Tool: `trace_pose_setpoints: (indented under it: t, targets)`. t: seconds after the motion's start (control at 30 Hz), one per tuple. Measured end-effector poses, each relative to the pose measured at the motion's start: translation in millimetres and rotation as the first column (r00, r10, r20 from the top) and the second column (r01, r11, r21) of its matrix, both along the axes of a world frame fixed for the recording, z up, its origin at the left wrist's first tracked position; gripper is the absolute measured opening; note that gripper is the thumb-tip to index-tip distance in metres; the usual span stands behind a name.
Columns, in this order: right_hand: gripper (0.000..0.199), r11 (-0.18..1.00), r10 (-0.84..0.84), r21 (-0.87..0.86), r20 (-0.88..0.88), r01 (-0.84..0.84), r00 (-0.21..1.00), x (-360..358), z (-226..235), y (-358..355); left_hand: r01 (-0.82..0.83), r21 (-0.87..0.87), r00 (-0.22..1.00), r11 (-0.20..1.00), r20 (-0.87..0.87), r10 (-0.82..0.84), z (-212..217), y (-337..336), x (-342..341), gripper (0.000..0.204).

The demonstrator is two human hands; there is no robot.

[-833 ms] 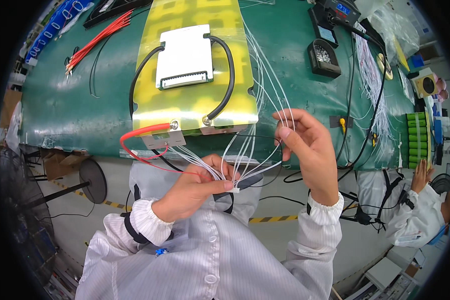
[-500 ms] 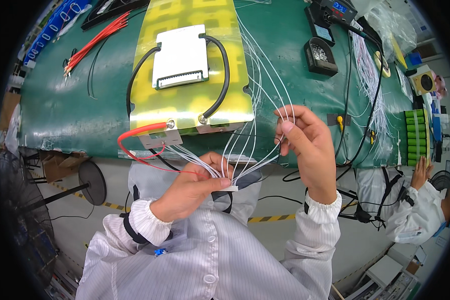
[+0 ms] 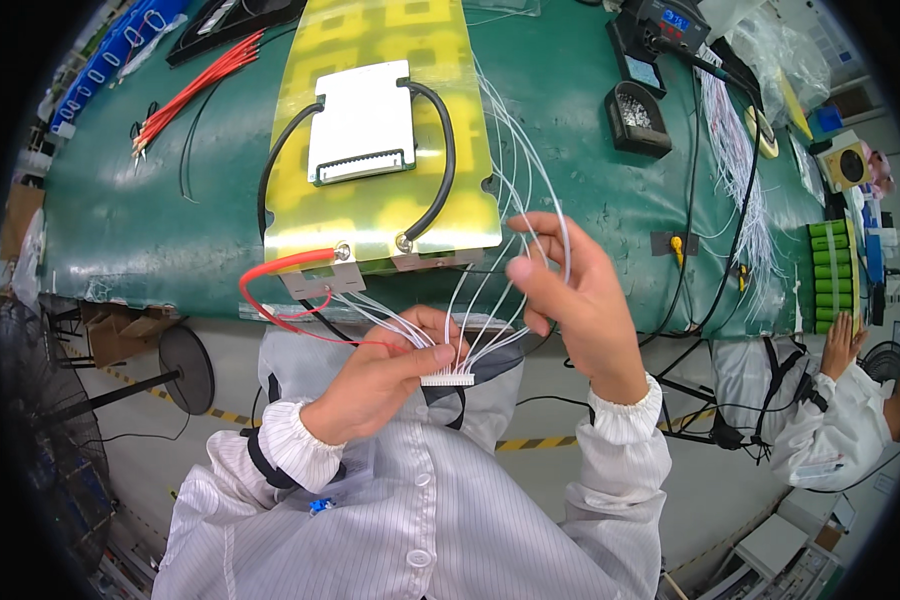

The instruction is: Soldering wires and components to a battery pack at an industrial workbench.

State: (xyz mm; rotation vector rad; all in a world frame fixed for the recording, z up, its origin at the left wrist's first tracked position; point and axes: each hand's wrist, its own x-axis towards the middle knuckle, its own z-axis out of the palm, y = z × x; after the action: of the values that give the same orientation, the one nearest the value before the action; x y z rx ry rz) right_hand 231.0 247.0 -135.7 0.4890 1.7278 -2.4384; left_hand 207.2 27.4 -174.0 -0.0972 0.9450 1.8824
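My left hand (image 3: 382,372) pinches a bundle of thin white wires (image 3: 480,345) just above a long white multi-pin connector (image 3: 448,380); a thin red wire runs in there too. My right hand (image 3: 582,305) has its thumb and fingers apart, with several of the white wires passing loosely among them. Ahead lies a battery pack (image 3: 385,215) under a yellow translucent sheet. A white circuit module (image 3: 362,125) with an empty-looking socket along its near edge sits on top. Black cables arch from both its sides, and a thick red cable (image 3: 285,262) loops off the near edge.
Red wires (image 3: 200,88) lie on the green mat (image 3: 120,230) at left. A soldering station (image 3: 670,25), a small black tray (image 3: 638,118) and a white wire bundle (image 3: 735,170) are at right. Another person's hand (image 3: 844,345) touches green cells (image 3: 830,275) at far right.
My right hand has moved left, toward the pack, and its thumb and fingers have spread from a pinch on the wires. The wires curve more loosely. My left hand stays nearly still.
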Motion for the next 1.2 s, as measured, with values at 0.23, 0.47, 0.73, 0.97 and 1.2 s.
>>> trace_pose_setpoints:
  t: [0.23,0.47,0.73,0.97,1.2]
  targets:
    - [0.052,0.948,-0.039,0.315,-0.020,0.043,0.999,0.1,-6.6,-8.0,0.048,-0.058,0.997,0.997,-0.051,-0.051,2.5,0.4,1.1,0.031]
    - [0.046,0.974,-0.139,0.159,-0.148,0.163,0.979,9.0,-7.4,-10.0,0.033,-0.089,0.999,0.996,0.001,-0.033,4.3,10.3,1.7,0.024]
    - [0.036,0.969,-0.135,0.177,-0.194,0.170,0.972,8.7,-15.0,-9.7,0.085,-0.126,0.996,0.988,0.037,-0.081,-0.5,14.8,-0.2,0.021]
    - [0.033,0.829,-0.171,0.496,-0.213,0.257,0.962,9.1,-3.7,-6.1,0.128,-0.155,0.986,0.980,-0.090,-0.143,12.5,-27.2,-3.8,0.039]
    - [0.045,0.790,-0.323,0.471,-0.223,0.392,0.920,38.7,-11.9,5.9,-0.174,-0.413,0.743,0.894,-0.650,-0.156,7.3,-140.2,-20.8,0.047]
